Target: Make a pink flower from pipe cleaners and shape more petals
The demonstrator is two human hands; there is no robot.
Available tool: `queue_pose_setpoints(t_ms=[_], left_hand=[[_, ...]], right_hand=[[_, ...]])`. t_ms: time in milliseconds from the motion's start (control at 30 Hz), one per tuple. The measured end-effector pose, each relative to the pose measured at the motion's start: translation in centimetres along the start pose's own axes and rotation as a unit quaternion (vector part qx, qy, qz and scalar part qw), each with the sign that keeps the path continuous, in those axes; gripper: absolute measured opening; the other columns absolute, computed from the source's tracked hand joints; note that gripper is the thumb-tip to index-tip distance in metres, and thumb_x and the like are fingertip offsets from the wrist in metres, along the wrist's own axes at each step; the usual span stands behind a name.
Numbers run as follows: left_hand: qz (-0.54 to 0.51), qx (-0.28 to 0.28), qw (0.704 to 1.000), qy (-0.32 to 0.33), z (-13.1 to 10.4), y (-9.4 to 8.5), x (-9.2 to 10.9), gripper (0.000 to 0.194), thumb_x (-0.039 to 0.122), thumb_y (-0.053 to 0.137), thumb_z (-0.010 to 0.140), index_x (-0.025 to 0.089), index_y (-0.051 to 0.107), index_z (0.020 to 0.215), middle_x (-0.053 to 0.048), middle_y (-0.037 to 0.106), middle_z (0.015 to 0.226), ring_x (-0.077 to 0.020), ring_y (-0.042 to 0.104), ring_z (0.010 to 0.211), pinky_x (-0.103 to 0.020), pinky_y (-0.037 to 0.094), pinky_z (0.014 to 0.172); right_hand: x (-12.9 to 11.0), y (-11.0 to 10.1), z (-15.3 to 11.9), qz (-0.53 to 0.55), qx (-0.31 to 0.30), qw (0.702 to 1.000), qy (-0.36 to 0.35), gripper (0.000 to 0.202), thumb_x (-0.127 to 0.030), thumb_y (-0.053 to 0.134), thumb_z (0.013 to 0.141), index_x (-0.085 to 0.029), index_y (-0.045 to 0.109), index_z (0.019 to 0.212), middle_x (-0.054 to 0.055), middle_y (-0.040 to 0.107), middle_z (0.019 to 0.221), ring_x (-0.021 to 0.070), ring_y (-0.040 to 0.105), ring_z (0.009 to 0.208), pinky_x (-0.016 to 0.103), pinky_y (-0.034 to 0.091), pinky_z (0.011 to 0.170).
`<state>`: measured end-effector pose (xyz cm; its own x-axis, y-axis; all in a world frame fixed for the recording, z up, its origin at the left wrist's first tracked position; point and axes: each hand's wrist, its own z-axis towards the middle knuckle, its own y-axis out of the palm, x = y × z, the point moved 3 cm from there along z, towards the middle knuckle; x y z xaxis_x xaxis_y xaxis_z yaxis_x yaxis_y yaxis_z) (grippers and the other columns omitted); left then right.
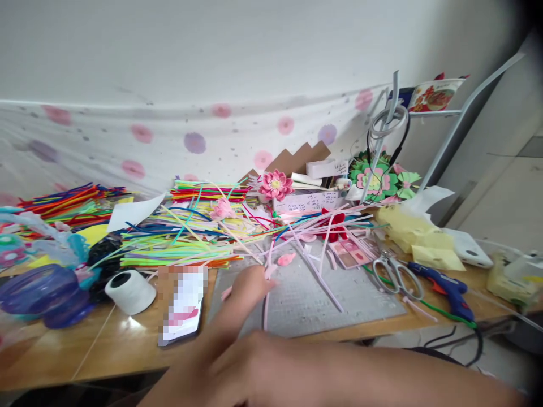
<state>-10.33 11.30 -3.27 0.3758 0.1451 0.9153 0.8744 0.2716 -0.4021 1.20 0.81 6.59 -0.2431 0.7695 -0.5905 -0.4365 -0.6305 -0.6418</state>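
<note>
My left hand (248, 285) reaches over the grey mat (365, 305), its fingertips closed on a pale pink fuzzy stem piece (270, 270). A thin stem hangs below those fingertips. Nearer the camera, my right hand (254, 362) crosses in from the right, blurred, with its fingers hidden. Just beyond the left fingertips lies a small pink fuzzy bud (286, 259). Long lilac stems (318, 271) spread across the mat to its right.
Bundles of coloured stems (169, 257) and a pink flower (276, 185) lie at the back. A white thread spool (136, 295) and a phone (184, 305) stand left. Scissors (396, 274), a blue glue gun (447, 288) and a pink palette (350, 252) are right.
</note>
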Motion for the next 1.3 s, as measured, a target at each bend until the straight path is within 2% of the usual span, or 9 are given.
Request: queue_pose_setpoints(t_ms=[133,233,367,533,700,900,1033,1167,1300], left_hand=[[-0.044,-0.037,0.998,-0.009,0.3,0.0,0.8,0.023,0.007,0.067,0.048,0.019,0.049,0.041,0.003,0.043,0.041,-0.0141,0.047,0.049,-0.023,0.025,0.047],[-0.11,-0.077,0.99,-0.032,-0.3,-0.5,2.1,0.019,0.014,0.068,0.052,0.018,0.049,0.046,0.005,0.042,0.039,-0.0089,0.036,0.038,-0.022,0.02,0.041],[-0.225,-0.13,0.963,-0.073,-2.6,0.2,3.7,0.03,0.033,0.062,0.062,0.019,0.041,0.048,0.008,0.031,0.036,-0.0048,0.024,0.032,-0.02,0.018,0.036],[-0.337,-0.185,0.915,-0.122,-5.4,3.3,4.6,0.032,0.037,0.059,0.063,0.019,0.035,0.052,0.009,0.028,0.039,-0.0026,0.022,0.033,-0.017,0.02,0.036],[-0.448,-0.226,0.851,-0.154,-6.1,5.3,4.8,0.03,0.034,0.07,0.06,0.017,0.046,0.065,0.008,0.035,0.043,-0.0014,0.024,0.035,-0.014,0.021,0.035],[-0.518,-0.191,0.822,-0.14,-5.7,5.9,4.5,0.027,0.028,0.074,0.061,0.015,0.052,0.07,0.009,0.037,0.044,-0.001,0.03,0.035,-0.013,0.025,0.035],[-0.53,-0.14,0.832,-0.086,-4.8,5.2,4.6,0.025,0.024,0.071,0.067,0.015,0.058,0.087,0.008,0.043,0.051,-0.0011,0.034,0.038,-0.012,0.027,0.037],[-0.504,-0.087,0.858,-0.05,-3.9,3.8,4.5,0.025,0.025,0.069,0.069,0.011,0.061,0.089,0.005,0.049,0.058,-0.0003,0.034,0.041,-0.012,0.026,0.037],[-0.446,-0.011,0.895,-0.008,-3.5,2.6,4.3,0.021,0.028,0.068,0.07,0.01,0.062,0.08,0.006,0.045,0.049,-0.0018,0.035,0.04,-0.014,0.025,0.038]], right_hand=[[2.6,-3.2,-3.7,-0.044,-0.015,0.997,0.061,0.02,-0.018,0.048,0.086,-0.017,0.066,0.093,0.003,0.067,0.076,0.0119,0.06,0.071,0.02,0.047,0.068],[5.9,-5.5,-6.5,-0.114,0.077,0.983,0.122,0.024,-0.013,0.046,0.085,-0.017,0.065,0.1,0.004,0.061,0.075,0.012,0.057,0.071,0.022,0.046,0.066],[8.8,-6.9,-8.1,-0.2,0.173,0.959,0.106,0.036,-0.011,0.048,0.084,-0.024,0.058,0.116,0.006,0.054,0.091,0.0128,0.053,0.079,0.025,0.046,0.069],[8.1,-7.5,-8.1,-0.282,0.23,0.931,0.014,0.033,-0.014,0.055,0.082,-0.028,0.06,0.111,0.006,0.052,0.096,0.0145,0.052,0.085,0.027,0.047,0.07],[7.4,-7.6,-8.7,-0.307,0.243,0.92,-0.029,0.03,-0.009,0.056,0.079,-0.023,0.06,0.106,0.007,0.059,0.098,0.0174,0.054,0.09,0.033,0.047,0.075],[7.7,-7.3,-8.9,-0.256,0.272,0.927,-0.017,0.025,-0.006,0.052,0.081,-0.021,0.056,0.101,0.007,0.062,0.098,0.0178,0.056,0.095,0.035,0.047,0.082],[7.7,-7.2,-9.1,-0.087,0.336,0.936,0.062,0.015,-0.01,0.047,0.085,-0.022,0.052,0.093,0.006,0.062,0.097,0.0176,0.057,0.096,0.036,0.046,0.084],[8.5,-6.5,-9.5,0.101,0.382,0.907,0.149,0.006,-0.019,0.046,0.088,-0.021,0.052,0.086,0.004,0.064,0.087,0.015,0.061,0.084,0.031,0.048,0.077],[9.6,-6.1,-10.1,0.115,0.42,0.868,0.24,0.007,-0.026,0.053,0.083,-0.019,0.054,0.081,0.001,0.064,0.069,0.0123,0.06,0.067,0.024,0.047,0.064]])
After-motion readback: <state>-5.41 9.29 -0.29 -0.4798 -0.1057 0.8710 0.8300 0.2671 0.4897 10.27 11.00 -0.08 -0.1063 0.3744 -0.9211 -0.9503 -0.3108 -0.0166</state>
